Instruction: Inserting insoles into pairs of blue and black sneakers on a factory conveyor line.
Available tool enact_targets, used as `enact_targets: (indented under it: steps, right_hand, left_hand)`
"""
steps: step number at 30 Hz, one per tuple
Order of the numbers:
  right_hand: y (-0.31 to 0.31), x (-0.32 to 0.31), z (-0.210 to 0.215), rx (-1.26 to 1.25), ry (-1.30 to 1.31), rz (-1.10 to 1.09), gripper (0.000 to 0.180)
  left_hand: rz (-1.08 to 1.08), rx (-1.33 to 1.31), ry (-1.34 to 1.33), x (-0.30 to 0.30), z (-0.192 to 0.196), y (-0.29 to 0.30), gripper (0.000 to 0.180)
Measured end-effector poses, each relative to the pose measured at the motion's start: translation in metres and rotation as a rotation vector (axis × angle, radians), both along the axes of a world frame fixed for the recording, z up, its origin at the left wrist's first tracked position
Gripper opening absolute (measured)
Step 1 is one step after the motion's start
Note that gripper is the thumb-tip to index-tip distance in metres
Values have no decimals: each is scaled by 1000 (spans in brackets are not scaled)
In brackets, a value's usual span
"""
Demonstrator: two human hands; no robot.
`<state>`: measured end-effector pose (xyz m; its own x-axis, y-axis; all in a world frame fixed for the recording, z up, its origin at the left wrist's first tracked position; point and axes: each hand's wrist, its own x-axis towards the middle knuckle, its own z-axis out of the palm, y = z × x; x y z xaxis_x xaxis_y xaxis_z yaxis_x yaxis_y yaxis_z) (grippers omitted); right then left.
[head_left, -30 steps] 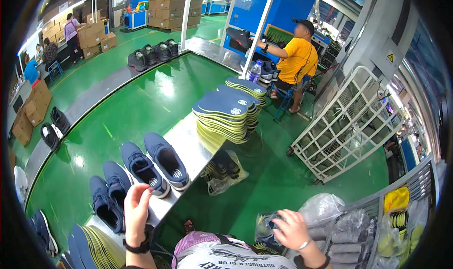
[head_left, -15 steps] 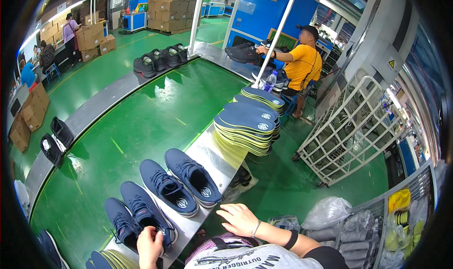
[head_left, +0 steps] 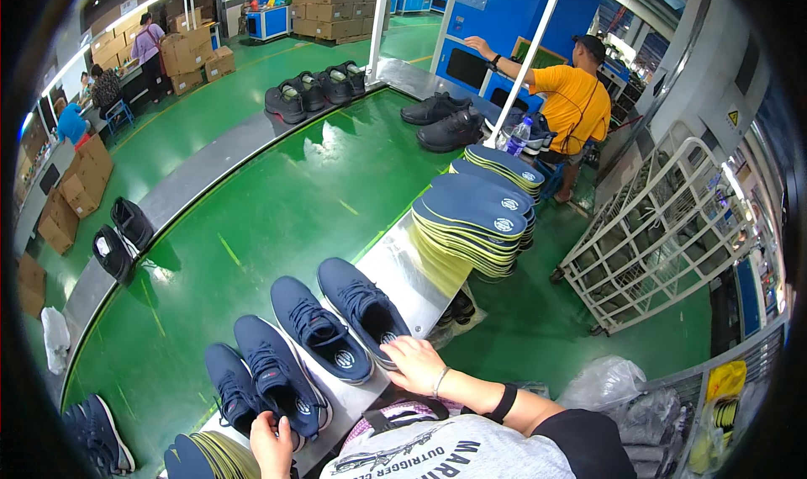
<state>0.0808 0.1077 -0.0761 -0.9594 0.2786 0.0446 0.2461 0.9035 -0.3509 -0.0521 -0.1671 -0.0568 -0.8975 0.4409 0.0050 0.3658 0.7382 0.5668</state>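
Observation:
Two pairs of navy lace-up sneakers stand in a row on a narrow metal ledge in front of me, toes pointing away. My right hand (head_left: 414, 363) grips the heel collar of the rightmost sneaker (head_left: 357, 298), fingers over its rim. To its left is its mate (head_left: 311, 319), with a pale round print on the insole. My left hand (head_left: 273, 445) is closed at the heel of the leftmost sneaker (head_left: 229, 386), close beside another sneaker (head_left: 273, 365). My fingertips partly hide that heel.
Stacked navy insoles (head_left: 471, 210) with yellow-green edges lie farther along the ledge; another insole stack (head_left: 220, 455) is at lower left. Beyond the green conveyor belt (head_left: 252, 201) stand black shoes (head_left: 315, 92). A person in yellow (head_left: 572, 100) sits far right, near a white cage trolley (head_left: 664, 235).
My right hand has moved from free air onto the rightmost sneaker's heel. My left hand stays at the leftmost pair. The person in yellow has let go of the black shoes. My view has shifted.

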Motion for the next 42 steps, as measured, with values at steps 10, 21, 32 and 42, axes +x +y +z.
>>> enact_targets:
  steps: [10,21,32,42]
  right_hand:
    - [30,-31,-2,-71,-487,223,34]
    - [53,-55,-7,-385,-375,78,48]
    - [36,-79,-8,-90,-335,157,49]
    - [47,-82,-6,-141,-345,197,50]
  left_hand:
    - [78,-193,11,2,-12,33,50]
    - [371,-145,-60,-7,-7,10,33]
    - [207,-261,-226,-15,-17,21,35]
    - [363,-68,13,-146,-11,-6,40]
